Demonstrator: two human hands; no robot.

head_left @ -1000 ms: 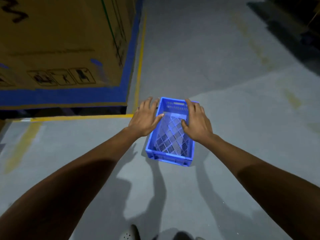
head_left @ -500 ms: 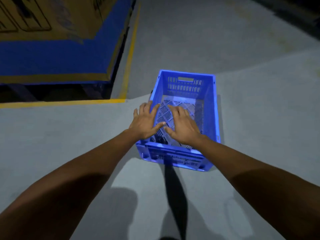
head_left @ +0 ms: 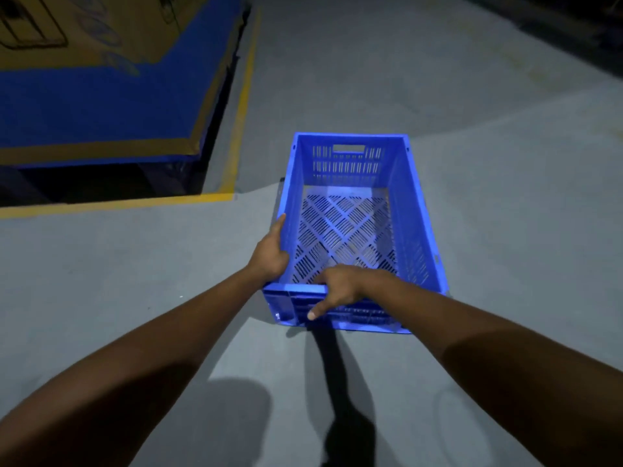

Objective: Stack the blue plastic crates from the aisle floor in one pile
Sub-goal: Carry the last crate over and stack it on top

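Centrally in frame, an empty blue crate (head_left: 354, 227) sits on the grey floor (head_left: 135, 281). Left hand (head_left: 269, 256) clasps its left rim; right hand (head_left: 337, 288) hooks over the near edge. Lifting well likely means spreading both grips evenly, keeping it level.

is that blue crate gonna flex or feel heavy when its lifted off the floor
The blue crate probably stays stiff: moulded rim and ribbed walls. Likely light for its size, being empty with slotted walls and base. Left hand and right hand grip adjacent edges, so it may tilt.
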